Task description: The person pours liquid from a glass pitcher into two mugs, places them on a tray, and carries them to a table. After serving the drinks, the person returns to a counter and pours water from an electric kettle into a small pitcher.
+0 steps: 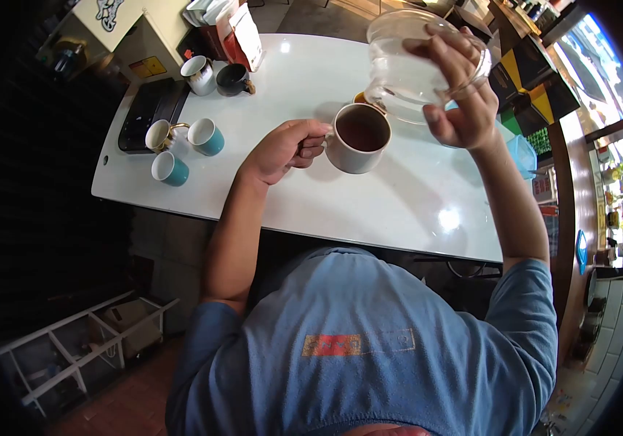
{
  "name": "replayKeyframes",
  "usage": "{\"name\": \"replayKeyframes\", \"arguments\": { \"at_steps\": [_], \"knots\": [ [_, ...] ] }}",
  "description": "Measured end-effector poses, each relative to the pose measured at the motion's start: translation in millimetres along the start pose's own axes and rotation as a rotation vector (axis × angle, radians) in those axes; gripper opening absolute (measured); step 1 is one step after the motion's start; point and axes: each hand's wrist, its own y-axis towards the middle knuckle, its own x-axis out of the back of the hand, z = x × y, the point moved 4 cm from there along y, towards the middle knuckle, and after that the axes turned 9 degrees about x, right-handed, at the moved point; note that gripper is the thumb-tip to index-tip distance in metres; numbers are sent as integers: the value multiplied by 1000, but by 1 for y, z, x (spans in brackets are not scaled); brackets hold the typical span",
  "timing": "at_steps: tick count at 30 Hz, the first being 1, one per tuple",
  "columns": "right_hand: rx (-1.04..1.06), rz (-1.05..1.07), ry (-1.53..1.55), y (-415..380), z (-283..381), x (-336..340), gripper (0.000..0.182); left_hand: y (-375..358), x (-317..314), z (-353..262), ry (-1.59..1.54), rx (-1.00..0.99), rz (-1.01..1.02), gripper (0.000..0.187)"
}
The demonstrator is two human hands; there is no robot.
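My left hand (287, 150) is closed on the handle of a white mug (355, 160), which holds dark liquid. Above and to the right of it, my right hand (464, 98) holds a clear glass pitcher (402, 73), tilted with its lower edge close to the mug's rim. The fingers of that hand are wrapped at the pitcher's right side. Whether liquid is flowing cannot be made out. Behind the mug, a small yellow-orange thing (359, 97) is mostly hidden.
On the white table (282, 211), several cups stand at the left, among them a teal cup (206, 136) and a black mug (234, 80). A black device (143, 116) lies behind them. Bags (244, 36) stand at the back; a light-blue container (522, 156) is at the right.
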Motion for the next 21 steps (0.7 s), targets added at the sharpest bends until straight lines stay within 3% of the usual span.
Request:
{"name": "replayKeyframes", "arguments": {
  "at_steps": [3, 5, 7, 8, 10, 11, 15, 19, 21],
  "knots": [
    [-377, -165, 21, -26, 0, 6, 50, 3, -1, 4, 4, -6, -25, 27],
    [-735, -395, 237, -61, 4, 11, 44, 2, 2, 5, -35, -30, -90, 27],
    [-1045, -428, 258, -87, 16, 20, 45, 3, 13, 8, -71, -46, -105, 29],
    [-1050, -427, 251, -97, 25, 23, 45, 3, 19, 8, -108, -71, -126, 31],
    [-1441, -476, 272, -135, 41, 19, 46, 6, 28, 7, -106, -132, -177, 31],
    [-1531, -507, 281, -152, 50, 17, 47, 6, 33, 6, -103, -196, -232, 31],
    [-1806, -618, 337, -204, 93, -1, 51, 21, 53, 17, -109, -263, -307, 28],
    [-1829, -752, 326, -247, 117, -16, 48, 35, 65, 24, -164, -298, -403, 31],
    [-1848, -704, 288, -249, 121, -17, 48, 41, 72, 27, -138, -287, -406, 31]
  ]
}}
